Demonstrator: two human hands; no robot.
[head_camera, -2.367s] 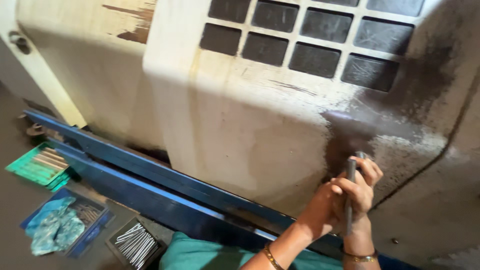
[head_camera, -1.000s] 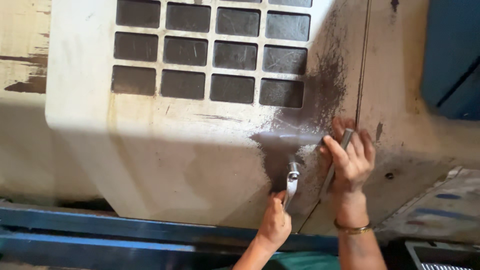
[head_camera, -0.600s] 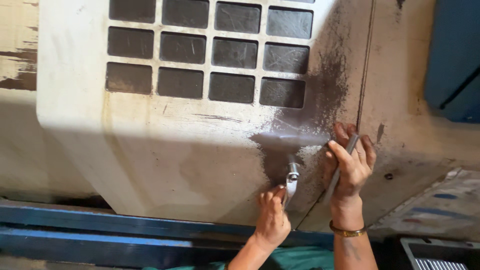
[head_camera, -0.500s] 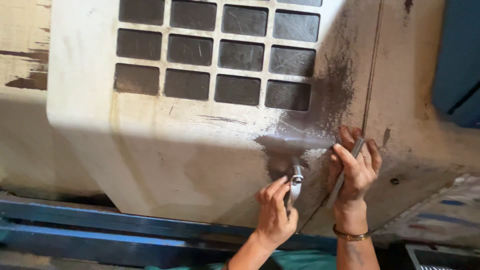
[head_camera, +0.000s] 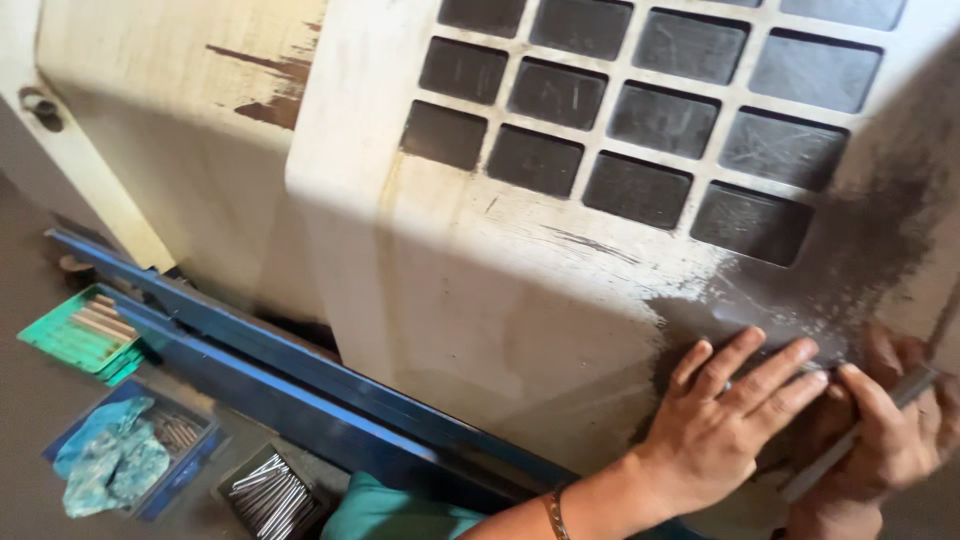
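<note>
My left hand (head_camera: 725, 425) lies flat, fingers spread, on the dirty grey patch of a cream machine cover (head_camera: 480, 300), just below its grid of dark square windows (head_camera: 640, 120). The fingertips reach my right hand (head_camera: 890, 445) at the frame's right edge. That hand is closed around a thin grey metal rod (head_camera: 812, 478), which slants from the lower left up to the right against the cover. The small metal handle seen earlier is hidden under my left hand. A bangle sits on my left wrist.
A blue rail (head_camera: 300, 385) runs diagonally below the cover. On the floor at the lower left stand a green tray of rods (head_camera: 75, 335), a blue tray with a teal cloth (head_camera: 120, 460) and a dark tray of metal pins (head_camera: 270, 495).
My left hand let go of the small metal handle and spread flat on the cover beside my right hand. The view swung left and down, bringing the floor trays into sight.
</note>
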